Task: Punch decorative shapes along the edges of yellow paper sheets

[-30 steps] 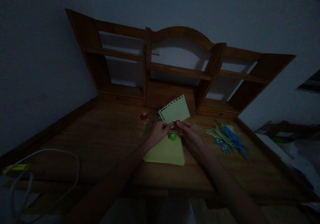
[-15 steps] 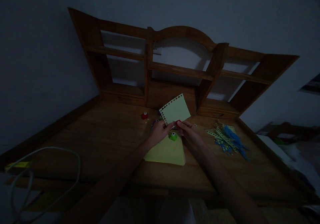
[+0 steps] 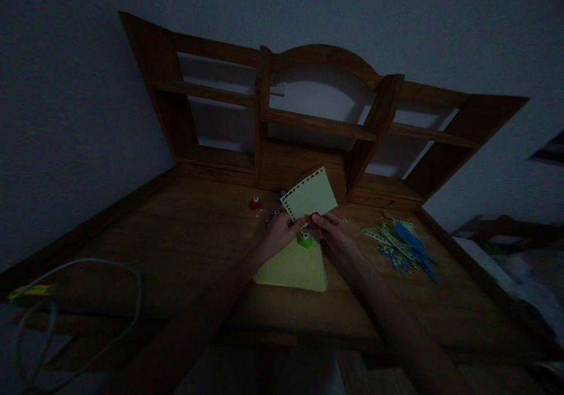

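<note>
My left hand (image 3: 279, 234) pinches the lower left corner of a pale yellow paper sheet (image 3: 311, 195) and holds it upright above the desk. Small holes run along the sheet's left and top edges. My right hand (image 3: 335, 234) is closed on a small red punch (image 3: 313, 217) set against the sheet's bottom edge. A green punch (image 3: 304, 240) rests on a stack of yellow paper (image 3: 292, 268) lying flat just below both hands.
Another red punch (image 3: 254, 203) and a purple one (image 3: 272, 214) lie left of the sheet. Blue and yellow punched paper strips (image 3: 400, 240) are piled at the right. A wooden hutch (image 3: 317, 126) rises behind. A white cable (image 3: 79, 301) loops at the desk's near left.
Hands and sheet stay almost in place; the sheet and the view shift only slightly.
</note>
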`<state>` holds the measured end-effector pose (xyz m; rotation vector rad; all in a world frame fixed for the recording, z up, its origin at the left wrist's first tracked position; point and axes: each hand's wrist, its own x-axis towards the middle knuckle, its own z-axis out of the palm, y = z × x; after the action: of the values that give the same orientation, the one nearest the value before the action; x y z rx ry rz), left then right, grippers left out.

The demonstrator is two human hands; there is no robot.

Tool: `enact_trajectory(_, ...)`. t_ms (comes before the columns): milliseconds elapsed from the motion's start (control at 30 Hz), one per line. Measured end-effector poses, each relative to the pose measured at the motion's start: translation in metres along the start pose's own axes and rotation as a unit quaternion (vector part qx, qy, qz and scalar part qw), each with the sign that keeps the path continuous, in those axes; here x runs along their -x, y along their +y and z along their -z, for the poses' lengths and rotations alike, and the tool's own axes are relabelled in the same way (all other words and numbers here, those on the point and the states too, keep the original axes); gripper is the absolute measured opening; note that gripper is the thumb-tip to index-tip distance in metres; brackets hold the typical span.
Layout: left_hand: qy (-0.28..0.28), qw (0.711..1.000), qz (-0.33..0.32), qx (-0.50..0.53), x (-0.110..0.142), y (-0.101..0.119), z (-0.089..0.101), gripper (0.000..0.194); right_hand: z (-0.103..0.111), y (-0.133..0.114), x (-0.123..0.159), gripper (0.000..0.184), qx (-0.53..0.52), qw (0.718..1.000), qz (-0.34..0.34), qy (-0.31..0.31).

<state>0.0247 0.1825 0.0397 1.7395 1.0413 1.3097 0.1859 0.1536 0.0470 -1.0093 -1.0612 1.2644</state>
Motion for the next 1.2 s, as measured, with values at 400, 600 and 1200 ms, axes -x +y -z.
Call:
enact_trajectory(400, -0.018, 0.999, -0.036, -0.009, 0.002, -0.001, -0.001, 0.021, 0.008, 0.005, -0.005, 0.031, -0.001, 1.0, -0.008, 0.006)
enact_trajectory(600, -0.093, 0.995, -0.037, 0.005, 0.005, 0.002, -0.001, 0.026, 0.011, 0.008, -0.004, 0.029, 0.005, 1.0, -0.015, 0.022)
enact_trajectory(1200, 0.002, 0.999, 0.028, -0.027, -0.001, 0.004, 0.005, 0.048, -0.003, 0.004, -0.001, 0.034, -0.01, 1.0, -0.009, -0.004)
